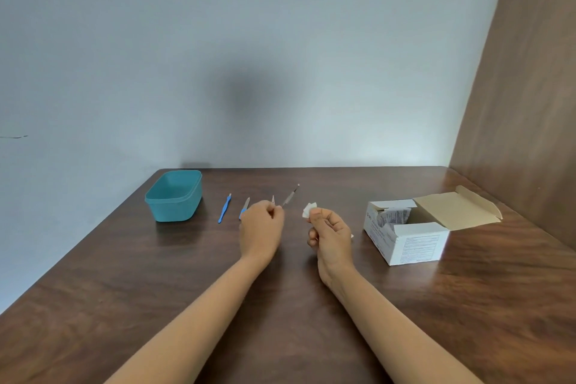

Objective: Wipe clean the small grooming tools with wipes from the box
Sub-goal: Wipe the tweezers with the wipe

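- Behind the desk (124,305), a plain pale wall fills the upper view; a brown wood-grain panel stands along the right side. The desk is dark wood-grain, and its near edge is cut off by the frame.
- Both forearms come in from the bottom edge, elbows out of view.
- The box (408,235) sits on the right of the desk, flap thrown open to the right, with packets showing inside; its printing is too small to read.
- A teal tub (174,196) stands at the back left, near the wall.
- The left hand (261,227) is closed in a pinch on a small pinkish tool (273,199); only the tip shows above the fingers, pointing up and away.
- The right hand (328,234) is clenched on a white wipe (309,209), which sticks out above the thumb.
- A blue-handled tool (224,208) lies alone between tub and hands, long axis running near-to-far.
- A second blue-handled tool (244,207) is partly hidden by the left hand.
- A thin metal tool (290,195) lies just beyond the left hand, slanting away to the right.
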